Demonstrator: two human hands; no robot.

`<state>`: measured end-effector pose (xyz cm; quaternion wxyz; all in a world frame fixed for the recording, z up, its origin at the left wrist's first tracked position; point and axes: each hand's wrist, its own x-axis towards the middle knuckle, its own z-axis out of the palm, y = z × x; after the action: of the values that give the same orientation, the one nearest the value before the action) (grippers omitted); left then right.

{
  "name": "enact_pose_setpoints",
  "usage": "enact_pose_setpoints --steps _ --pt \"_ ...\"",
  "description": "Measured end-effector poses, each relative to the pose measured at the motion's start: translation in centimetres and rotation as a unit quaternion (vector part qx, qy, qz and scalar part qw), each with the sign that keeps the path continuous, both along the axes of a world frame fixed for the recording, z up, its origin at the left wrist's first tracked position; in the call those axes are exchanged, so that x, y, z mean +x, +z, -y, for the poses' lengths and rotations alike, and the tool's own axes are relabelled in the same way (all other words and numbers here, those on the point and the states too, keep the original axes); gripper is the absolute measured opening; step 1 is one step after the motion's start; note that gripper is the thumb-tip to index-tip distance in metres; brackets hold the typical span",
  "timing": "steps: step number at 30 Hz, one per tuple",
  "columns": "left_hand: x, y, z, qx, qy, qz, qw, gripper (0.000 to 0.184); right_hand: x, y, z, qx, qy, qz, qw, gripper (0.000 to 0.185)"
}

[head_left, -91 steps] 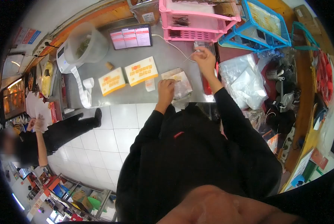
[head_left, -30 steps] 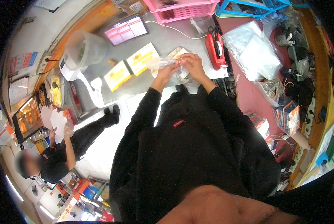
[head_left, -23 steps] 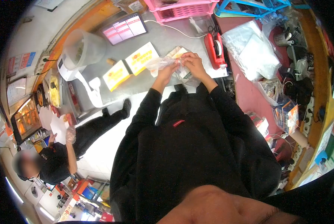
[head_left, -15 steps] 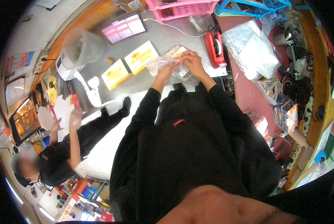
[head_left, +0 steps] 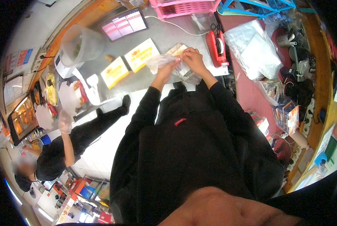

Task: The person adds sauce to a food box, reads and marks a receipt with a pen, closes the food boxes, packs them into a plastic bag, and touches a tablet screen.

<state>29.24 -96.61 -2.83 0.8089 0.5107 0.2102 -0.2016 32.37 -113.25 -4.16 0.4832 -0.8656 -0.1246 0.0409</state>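
Note:
Both hands are at the counter's front edge, working on a clear plastic bag (head_left: pixel 159 62). My left hand (head_left: pixel 166 73) pinches the bag, its fingertips almost meeting those of my right hand (head_left: pixel 194 61). The right fingers are closed on the bag too, knuckles up. Part of the bag spreads out to the left of the hands. More clear plastic, with something pale and printed in or under it, lies below the right hand; I cannot make out what it is. Two yellow-and-white printed boxes (head_left: pixel 141 55) stand just left of the bag.
A red tape dispenser (head_left: pixel 216 49) stands right of my hands. Behind are a lit tablet (head_left: pixel 124 25) and a pink basket (head_left: pixel 187 8). A clear tub (head_left: pixel 81 45) stands left. Plastic bags (head_left: pixel 255 52) lie right. A co-worker (head_left: pixel 59 150) is at the left.
My hands stay nearly in place, still on the plastic bag. The co-worker's white open carton with something red now rests on the counter, and the co-worker's hands have drawn back from it.

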Motion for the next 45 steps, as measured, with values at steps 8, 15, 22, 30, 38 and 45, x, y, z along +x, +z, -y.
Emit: enact_pose_setpoints --steps 8,15,22,30,38,45 --pt "0.3 -1.2 0.0 -0.020 0.015 -0.015 1.000 0.028 0.0 -0.3 0.2 -0.007 0.009 0.013 1.000 0.016" --pt "0.4 -1.3 -0.4 -0.048 0.018 -0.039 0.998 0.036 -0.1 -0.5 0.3 0.010 0.029 0.014 0.999 0.016" --pt "0.2 -0.5 -0.1 -0.021 0.017 -0.019 0.999 0.031 0.1 0.2 -0.3 -0.014 -0.010 -0.015 1.000 0.016" --pt "-0.6 -1.6 -0.4 0.015 0.016 0.028 0.999 0.028 1.0 0.1 -0.4 0.026 -0.001 -0.073 0.997 0.014" --pt "-0.7 -0.7 1.8 0.157 0.005 0.081 0.984 0.018 -3.3 -0.3 3.2 0.234 -0.003 -0.207 0.950 0.008" --pt "-0.4 9.5 4.5 0.298 -0.107 0.467 0.825 0.020 -4.5 2.4 8.1 0.479 -0.300 -0.272 0.778 0.031"
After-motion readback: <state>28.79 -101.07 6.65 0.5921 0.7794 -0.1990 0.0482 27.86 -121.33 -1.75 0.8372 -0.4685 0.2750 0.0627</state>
